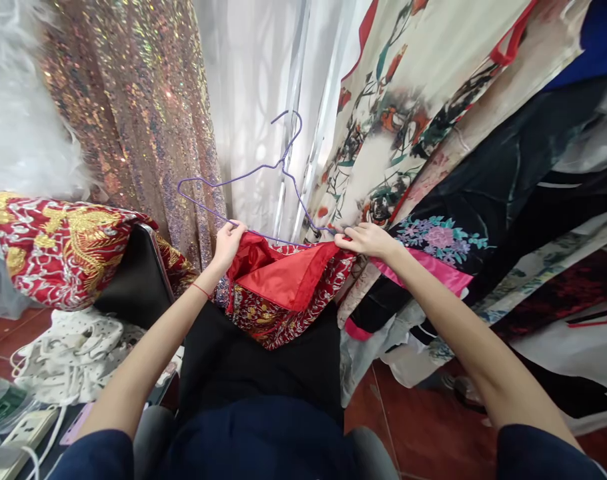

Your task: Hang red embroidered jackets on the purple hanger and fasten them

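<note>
A purple wire hanger (248,171) stands upright in front of me, its hook at the top and nothing hanging from the hook. Along its bottom bar lies a red garment (273,280) with satin lining turned out and gold and silver embroidery; its lower part sags over my black-clothed lap. My left hand (228,245) is closed on the garment's left edge, right at the bar. On the other side my right hand (366,240) pinches the garment's right edge beside the hanger's right corner. Whether either hand also grips the wire, I cannot tell.
Another red-and-gold embroidered cloth (68,247) drapes over a black chair back (138,273) at left. White dotted fabric (78,347), a power strip (28,430) and a plastic bottle (3,403) lie below it. A sequined cloth (138,100) and a floral dress (383,127) hang ahead.
</note>
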Tool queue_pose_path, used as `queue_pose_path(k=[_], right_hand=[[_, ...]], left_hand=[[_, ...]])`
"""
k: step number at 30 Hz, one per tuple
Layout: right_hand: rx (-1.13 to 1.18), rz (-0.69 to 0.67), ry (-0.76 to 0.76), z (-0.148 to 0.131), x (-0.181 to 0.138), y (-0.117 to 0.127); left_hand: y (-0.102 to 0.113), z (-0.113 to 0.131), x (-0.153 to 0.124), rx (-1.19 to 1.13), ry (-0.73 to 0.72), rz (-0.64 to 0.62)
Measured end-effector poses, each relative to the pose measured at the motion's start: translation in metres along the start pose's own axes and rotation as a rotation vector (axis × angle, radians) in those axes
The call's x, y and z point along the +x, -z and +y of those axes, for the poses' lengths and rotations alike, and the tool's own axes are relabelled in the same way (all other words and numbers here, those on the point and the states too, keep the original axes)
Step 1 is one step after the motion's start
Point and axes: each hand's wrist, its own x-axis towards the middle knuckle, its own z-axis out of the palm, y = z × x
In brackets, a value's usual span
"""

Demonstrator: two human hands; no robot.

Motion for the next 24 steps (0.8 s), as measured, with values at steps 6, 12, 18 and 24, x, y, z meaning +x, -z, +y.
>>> queue_pose_path(k=[6,12,18,24], right_hand=[[-0.114,0.287,-0.036,0.004,0.048,0.02],[0.185,0.724,-0.119,-0.05,0.115,0.01],[0.414,0.654,-0.06,-0.089,0.128,-0.011],[0.424,0.76,-0.126,-0.079,0.121,-0.013]], left_hand=[[-0.017,0.0,-0.029,-0.043,0.011,-0.02],[-0.015,-0.003,-0.034,-0.033,-0.028,0.007],[0.002,0.002,-0.027,-0.005,-0.011,-0.013],[0.011,0.018,-0.004,0.048,0.078,-0.133]])
